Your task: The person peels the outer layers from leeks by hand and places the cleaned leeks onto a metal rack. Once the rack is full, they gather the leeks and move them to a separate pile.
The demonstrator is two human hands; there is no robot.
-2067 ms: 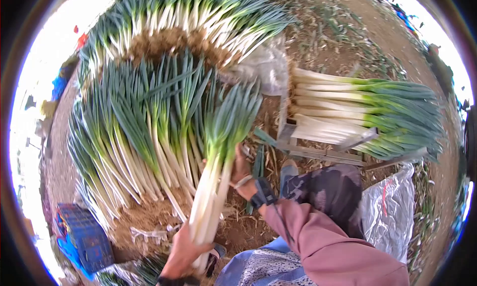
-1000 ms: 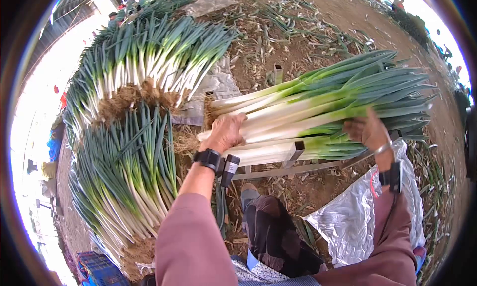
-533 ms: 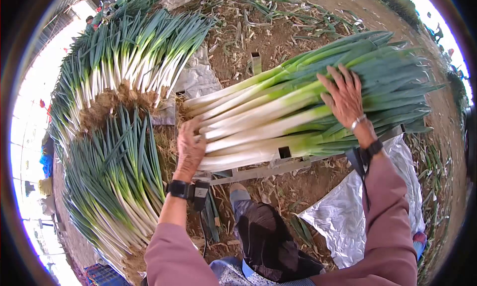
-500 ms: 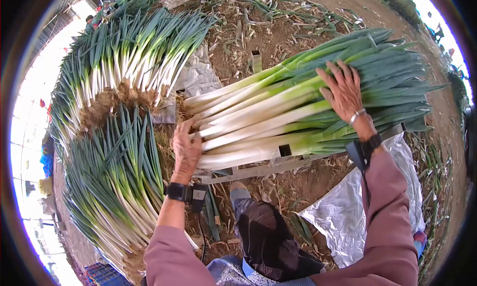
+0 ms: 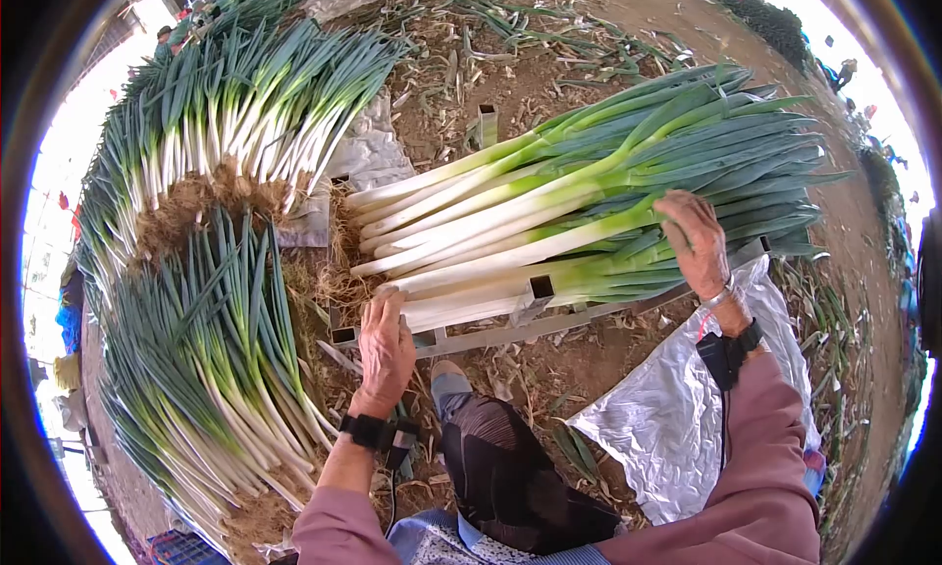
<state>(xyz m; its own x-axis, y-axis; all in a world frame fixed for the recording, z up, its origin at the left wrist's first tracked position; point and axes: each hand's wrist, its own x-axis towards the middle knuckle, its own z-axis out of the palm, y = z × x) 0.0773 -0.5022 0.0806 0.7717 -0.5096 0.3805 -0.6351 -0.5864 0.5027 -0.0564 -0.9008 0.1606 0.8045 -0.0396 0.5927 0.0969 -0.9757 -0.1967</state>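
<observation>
A thick bundle of leeks [image 5: 549, 192] lies in a low metal frame [image 5: 559, 322], white stalks to the left and green leaves to the right. My left hand [image 5: 389, 344] is at the near left corner of the bundle. Its fingertips rest on the white end of the nearest stalks, fingers extended and not wrapped round them. My right hand [image 5: 695, 241] is over the near side of the green leaves. Its fingers are loosely bent, with the tips at a pale green stalk, and the thumb is hard to see. Brown roots show at the bundle's left end.
To the left, leeks with roots lie in two rows, a far row [image 5: 245, 114] and a near row [image 5: 196, 369]. Silver sheeting [image 5: 667, 428] covers ground at the right. Leaf scraps litter the soil. Square metal posts [image 5: 488, 126] stick up from the frame.
My right hand has drawn back from the middle of the leaves towards the near edge. My left hand has moved down from the stalk ends, uncovering the roots.
</observation>
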